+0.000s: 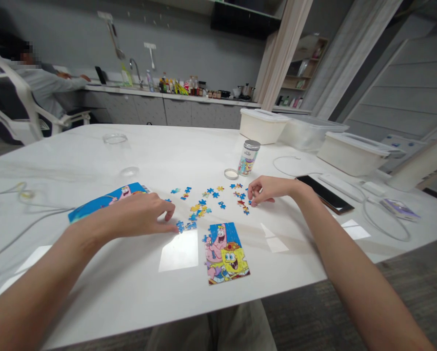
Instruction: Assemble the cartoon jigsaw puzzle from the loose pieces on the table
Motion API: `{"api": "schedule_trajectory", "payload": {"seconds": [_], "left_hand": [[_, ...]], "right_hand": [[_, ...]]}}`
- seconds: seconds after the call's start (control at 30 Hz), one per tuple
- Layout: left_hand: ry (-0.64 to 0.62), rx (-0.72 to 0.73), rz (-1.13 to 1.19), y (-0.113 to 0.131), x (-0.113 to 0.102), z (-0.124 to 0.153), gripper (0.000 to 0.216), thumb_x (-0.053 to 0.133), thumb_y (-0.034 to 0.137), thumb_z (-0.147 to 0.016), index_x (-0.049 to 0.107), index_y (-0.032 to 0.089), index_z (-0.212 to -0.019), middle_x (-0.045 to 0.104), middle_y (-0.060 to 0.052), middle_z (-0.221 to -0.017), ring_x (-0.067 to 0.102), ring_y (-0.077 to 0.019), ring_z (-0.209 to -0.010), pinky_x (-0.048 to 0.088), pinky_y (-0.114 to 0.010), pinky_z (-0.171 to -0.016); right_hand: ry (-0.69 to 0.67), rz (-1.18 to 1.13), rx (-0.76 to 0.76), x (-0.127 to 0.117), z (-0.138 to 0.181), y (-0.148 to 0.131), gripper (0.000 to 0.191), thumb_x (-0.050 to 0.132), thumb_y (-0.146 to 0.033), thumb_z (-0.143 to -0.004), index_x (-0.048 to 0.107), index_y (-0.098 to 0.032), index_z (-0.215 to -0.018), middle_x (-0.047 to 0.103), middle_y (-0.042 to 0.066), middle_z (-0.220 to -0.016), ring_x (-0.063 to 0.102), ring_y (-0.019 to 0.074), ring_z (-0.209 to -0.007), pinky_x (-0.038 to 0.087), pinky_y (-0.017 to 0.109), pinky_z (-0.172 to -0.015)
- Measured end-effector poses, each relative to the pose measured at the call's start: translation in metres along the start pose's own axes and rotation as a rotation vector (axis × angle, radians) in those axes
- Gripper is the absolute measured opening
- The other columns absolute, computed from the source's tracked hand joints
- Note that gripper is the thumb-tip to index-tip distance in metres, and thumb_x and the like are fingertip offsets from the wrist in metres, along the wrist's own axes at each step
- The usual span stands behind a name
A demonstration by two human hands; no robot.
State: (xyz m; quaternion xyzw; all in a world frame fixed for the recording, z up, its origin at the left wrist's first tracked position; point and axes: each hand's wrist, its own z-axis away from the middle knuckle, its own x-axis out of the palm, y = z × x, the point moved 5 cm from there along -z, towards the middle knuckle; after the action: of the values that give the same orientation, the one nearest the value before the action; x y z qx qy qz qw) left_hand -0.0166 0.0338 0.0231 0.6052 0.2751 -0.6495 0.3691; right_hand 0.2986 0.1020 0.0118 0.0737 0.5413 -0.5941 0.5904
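Note:
My left hand (141,214) rests low over the table, thumb and fingers apart, its thumb tip touching blue puzzle pieces (186,226). Partly under that hand lies a blue picture sheet (107,201) with a pink cartoon figure. On the right, my right hand (265,189) has its fingertips closed at a small puzzle piece (249,203), mostly covered by the fingers. Loose puzzle pieces (200,209) in blue, yellow and red are scattered between both hands. Nearer to me is a joined puzzle section (226,253) showing a yellow and a pink cartoon character, with a jagged left edge.
Behind the pieces stand a printed can (248,158) and its round lid (231,173). A clear glass (115,140) is at the back left. White storage boxes (262,127), a dark tablet (325,194) and cables (368,219) lie rightward. Another person (46,87) sits far left.

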Motion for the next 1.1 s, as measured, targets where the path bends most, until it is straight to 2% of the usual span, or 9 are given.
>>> {"api": "schedule_trajectory", "payload": {"seconds": [0.17, 0.27, 0.37, 0.53, 0.67, 0.93, 1.1], "left_hand": [[-0.064, -0.05, -0.088, 0.003, 0.0, -0.002, 0.034, 0.052, 0.051, -0.088, 0.067, 0.025, -0.072, 0.06, -0.004, -0.06, 0.057, -0.0177, -0.06, 0.031, -0.027, -0.054], [-0.049, -0.048, -0.085, 0.002, 0.0, -0.003, 0.033, 0.05, 0.046, -0.089, 0.066, 0.024, -0.071, 0.06, -0.004, -0.059, 0.056, -0.0176, -0.058, 0.028, -0.027, -0.053], [-0.045, -0.044, -0.061, 0.001, 0.001, -0.003, 0.03, 0.051, 0.044, -0.09, 0.066, 0.025, -0.073, 0.061, -0.004, -0.06, 0.056, -0.0182, -0.059, 0.029, -0.028, -0.054], [-0.058, -0.047, -0.032, 0.001, 0.002, -0.002, 0.03, 0.05, 0.042, -0.091, 0.066, 0.025, -0.072, 0.062, -0.003, -0.06, 0.056, -0.0179, -0.058, 0.03, -0.029, -0.056], [-0.067, -0.046, -0.071, 0.004, 0.001, -0.002, 0.03, 0.049, 0.042, -0.091, 0.065, 0.024, -0.072, 0.06, -0.003, -0.058, 0.055, -0.0181, -0.057, 0.028, -0.028, -0.054], [-0.086, -0.036, -0.149, 0.008, -0.001, -0.003, 0.03, 0.045, 0.04, -0.094, 0.063, 0.024, -0.076, 0.059, -0.003, -0.06, 0.054, -0.0174, -0.056, 0.028, -0.027, -0.054], [-0.085, -0.034, -0.16, 0.009, -0.001, -0.003, 0.031, 0.044, 0.04, -0.094, 0.062, 0.024, -0.076, 0.058, -0.003, -0.058, 0.052, -0.0168, -0.055, 0.027, -0.027, -0.053]], "right_hand": [[0.054, -0.005, -0.056, 0.001, -0.003, -0.006, 0.022, 0.069, -0.034, -0.073, 0.068, -0.017, -0.086, 0.058, -0.004, -0.057, 0.045, 0.009, -0.046, 0.038, 0.026, -0.05], [0.15, -0.012, -0.177, 0.005, -0.01, -0.02, 0.021, 0.066, -0.034, -0.077, 0.069, -0.016, -0.086, 0.06, -0.001, -0.061, 0.048, 0.0096, -0.051, 0.037, 0.025, -0.05], [0.163, -0.007, -0.211, 0.014, -0.017, -0.035, 0.024, 0.066, -0.036, -0.078, 0.07, -0.016, -0.09, 0.062, 0.001, -0.064, 0.052, 0.0113, -0.054, 0.04, 0.026, -0.053], [0.267, 0.011, -0.279, 0.021, -0.02, -0.055, 0.027, 0.068, -0.038, -0.078, 0.071, -0.015, -0.093, 0.055, -0.001, -0.061, 0.048, 0.0118, -0.056, 0.038, 0.028, -0.057], [0.184, -0.002, -0.3, 0.031, -0.025, -0.059, 0.034, 0.072, -0.04, -0.076, 0.071, -0.016, -0.1, 0.049, -0.004, -0.063, 0.044, 0.0107, -0.057, 0.034, 0.028, -0.057], [0.087, -0.043, -0.266, 0.039, -0.026, -0.059, 0.024, 0.07, -0.032, -0.077, 0.067, -0.016, -0.094, 0.044, -0.005, -0.061, 0.042, 0.0099, -0.055, 0.034, 0.027, -0.055], [0.06, 0.012, -0.264, 0.041, -0.025, -0.062, 0.019, 0.067, -0.024, -0.076, 0.064, -0.016, -0.093, 0.042, -0.007, -0.062, 0.041, 0.0092, -0.054, 0.033, 0.027, -0.054]]}}
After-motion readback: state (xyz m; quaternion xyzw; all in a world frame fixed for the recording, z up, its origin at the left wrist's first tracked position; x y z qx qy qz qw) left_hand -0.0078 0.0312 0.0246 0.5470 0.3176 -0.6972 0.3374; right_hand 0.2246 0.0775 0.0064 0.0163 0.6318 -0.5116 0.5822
